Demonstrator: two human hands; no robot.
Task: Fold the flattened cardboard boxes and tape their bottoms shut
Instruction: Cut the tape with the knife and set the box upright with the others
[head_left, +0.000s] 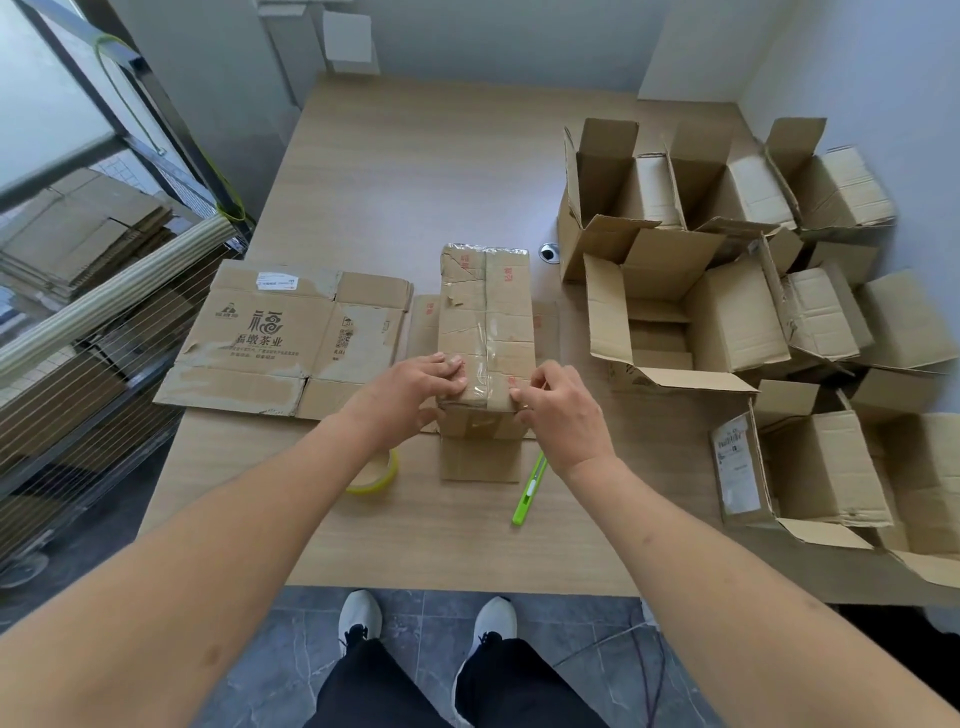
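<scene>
Nearest on the tabletop (467, 545) lie a green utility knife (529, 489) and a yellowish tape roll (375, 475), the roll partly hidden under the left wrist; just beyond them stands the box in hand (485, 322), bottom up, a strip of clear tape (485, 358) already run along its seam; the left hand (410, 395) lies with straight fingers pressing the near left edge, while the right hand (558, 410) has its fingers curled, pinching at the near right edge; this box looks nearly finished; to its left a flattened printed box (275, 338) waits unfolded; to the right, many assembled boxes (727, 291) crowd together, open-topped, so much seems done; more flat stock (78, 234) sits on the cart far left.
</scene>
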